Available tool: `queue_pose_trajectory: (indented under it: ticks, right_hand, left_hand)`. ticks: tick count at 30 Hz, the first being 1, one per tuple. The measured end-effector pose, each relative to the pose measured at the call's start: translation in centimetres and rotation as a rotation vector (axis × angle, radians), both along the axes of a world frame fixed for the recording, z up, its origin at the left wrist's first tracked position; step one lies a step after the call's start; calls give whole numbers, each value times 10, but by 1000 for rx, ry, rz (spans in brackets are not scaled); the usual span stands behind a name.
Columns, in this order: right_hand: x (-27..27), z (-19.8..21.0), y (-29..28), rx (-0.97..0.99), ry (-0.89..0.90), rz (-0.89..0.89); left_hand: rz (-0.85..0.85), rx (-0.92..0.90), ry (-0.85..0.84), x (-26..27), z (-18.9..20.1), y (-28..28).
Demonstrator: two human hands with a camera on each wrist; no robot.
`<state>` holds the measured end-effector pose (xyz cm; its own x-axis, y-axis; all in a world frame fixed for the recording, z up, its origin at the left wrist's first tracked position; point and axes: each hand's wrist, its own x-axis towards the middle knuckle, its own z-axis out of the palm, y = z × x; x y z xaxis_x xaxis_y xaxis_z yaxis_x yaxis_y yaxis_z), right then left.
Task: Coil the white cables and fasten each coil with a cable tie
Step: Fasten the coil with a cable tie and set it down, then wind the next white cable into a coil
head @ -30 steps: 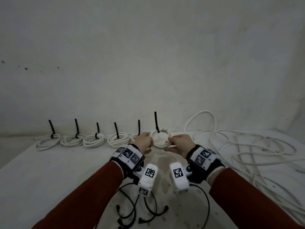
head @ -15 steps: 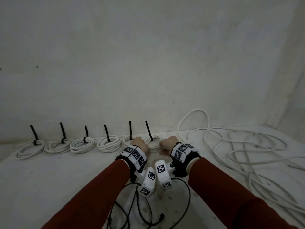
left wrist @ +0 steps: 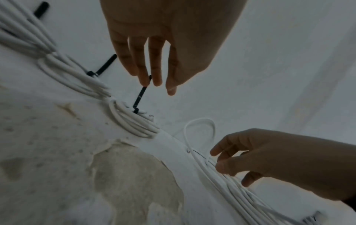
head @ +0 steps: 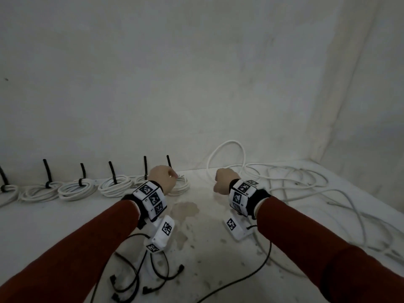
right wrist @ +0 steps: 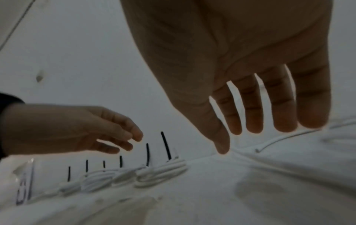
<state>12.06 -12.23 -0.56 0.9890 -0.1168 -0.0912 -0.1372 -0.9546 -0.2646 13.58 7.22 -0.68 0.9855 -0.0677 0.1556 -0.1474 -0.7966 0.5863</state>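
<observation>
The loose white cables (head: 295, 189), at the right of the frame, look soft and bendy. One end should be pinched. The left hand (left wrist: 163, 45) and right hand (right wrist: 250, 76) are spread, holding nothing.

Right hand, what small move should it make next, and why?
Probably reach down and grip one strand of the loose white cable. The right hand hangs open over it, holding nothing, while the newest coil already lies tied on the table.
</observation>
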Motion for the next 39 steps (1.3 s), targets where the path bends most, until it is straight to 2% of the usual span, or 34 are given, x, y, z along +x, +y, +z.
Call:
queue_pose_trajectory:
  ticks: [3, 8, 12, 15, 17, 20, 23, 26, 30, 32, 35, 39]
  right_hand:
    - [-12, 0, -21, -138, 108, 40]
    - [-24, -7, -40, -235, 183, 80]
    - [-36, -5, -44, -236, 199, 86]
    - [-51, 4, -39, -180, 199, 102]
    - [-59, 16, -32, 30, 199, 114]
    - [-74, 42, -21, 559, 175, 154]
    - [-88, 73, -16, 737, 54, 235]
    - [-98, 99, -13, 837, -57, 291]
    - [-112, 126, -6, 885, -166, 401]
    - [-119, 136, -5, 869, -170, 461]
    - [-129, 146, -8, 805, -184, 516]
    - [-134, 149, -14, 680, -229, 589]
  left_hand:
    - [-86, -14, -50, -8, 1, -16]
    - [-140, 196, -208, -28, 2, -49]
    - [-254, 287, -214, -36, 7, -64]
    - [-348, 243, -190, -37, 8, -67]
    - [-380, 270, -212, -39, 9, -67]
    - [-367, 362, -309, -35, 16, -63]
    - [-387, 347, -446, -29, 37, -51]
    - [-308, 387, -630, -37, 71, -32]
    - [-249, 321, -814, -49, 111, -4]
    - [-276, 184, -871, -47, 128, 11]
    - [-285, 36, -914, -46, 150, 34]
    - [-129, -111, -882, -46, 167, 64]
